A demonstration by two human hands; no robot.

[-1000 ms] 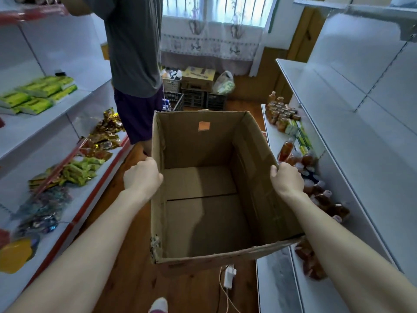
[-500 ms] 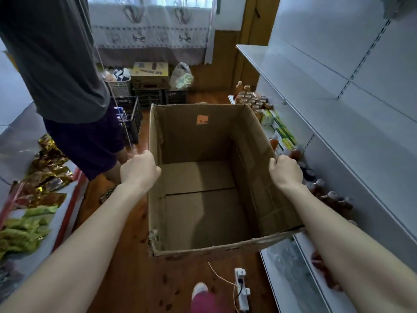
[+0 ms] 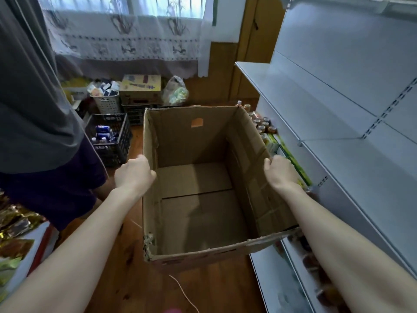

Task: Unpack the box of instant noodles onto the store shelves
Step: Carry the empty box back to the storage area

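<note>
Open brown cardboard box [image 3: 198, 199], nothing visible inside, held above wooden floor [image 3: 140, 285] beside grey metal shelving [image 3: 338, 114]: left hand [image 3: 134, 173] and right hand [image 3: 282, 171] fingers curled over its side walls.

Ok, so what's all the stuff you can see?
cardboard box: one, brown, empty, held in the middle
crate: one, black, cans inside, on the floor
basket: one, white, behind the crate
plastic bag: one, pale, by the far wall
jars: many, brownish, low right shelf
shelves: several, grey, right side
snack packets: several, gold, left
other person: one, grey top, left
left hand: grips box's left rim
right hand: grips box's right rim
</note>
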